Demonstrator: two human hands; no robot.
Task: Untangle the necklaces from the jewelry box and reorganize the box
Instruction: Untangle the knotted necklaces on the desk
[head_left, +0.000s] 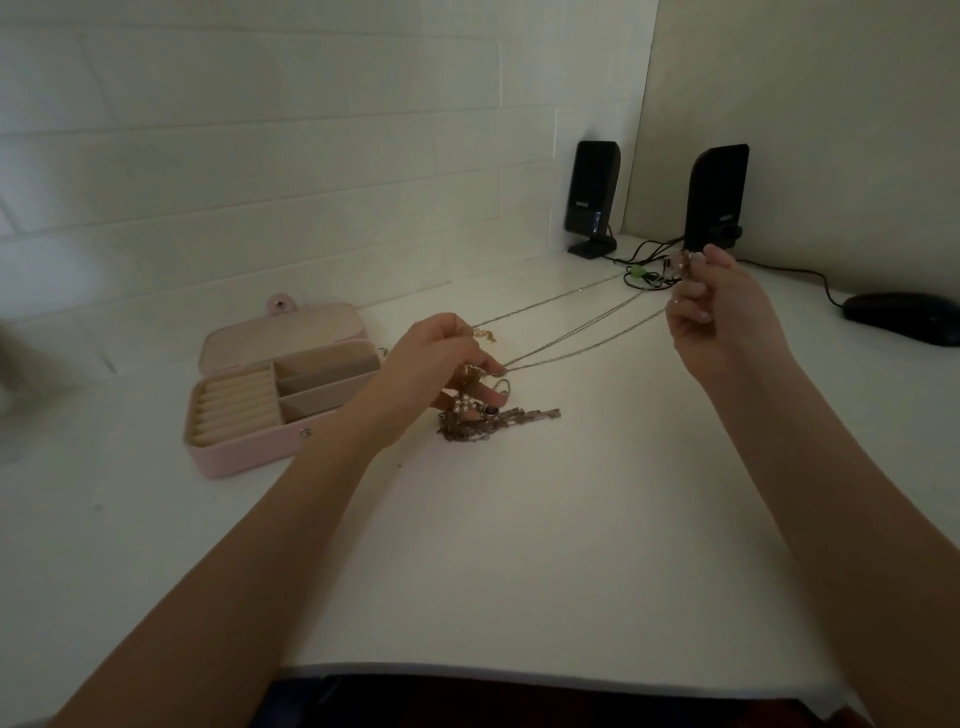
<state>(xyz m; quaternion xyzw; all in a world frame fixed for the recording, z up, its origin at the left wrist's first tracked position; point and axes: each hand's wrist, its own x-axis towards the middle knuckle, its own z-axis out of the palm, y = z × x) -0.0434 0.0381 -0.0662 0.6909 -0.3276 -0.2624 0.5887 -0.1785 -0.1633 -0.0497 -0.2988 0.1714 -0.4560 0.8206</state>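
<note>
Left hand (441, 358) pinches the knotted necklaces (483, 405) just above the surface (519, 545), beside the open jewelry box (270, 395). Right hand (722, 317) grips the far ends; thin chains (582, 332) stretch taut between. Risk: a harder pull likely tightens the knot or snaps a fine link. The loose clump could drag off.

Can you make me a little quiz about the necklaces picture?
1. True or false: the pink jewelry box has its lid open.
2. What stretches between the left hand and the right hand?
3. Where is the tangled pile: A in the box, B on the white table, C on the speaker?

Key: 1 true. 2 thin chains. 3 B.
</note>
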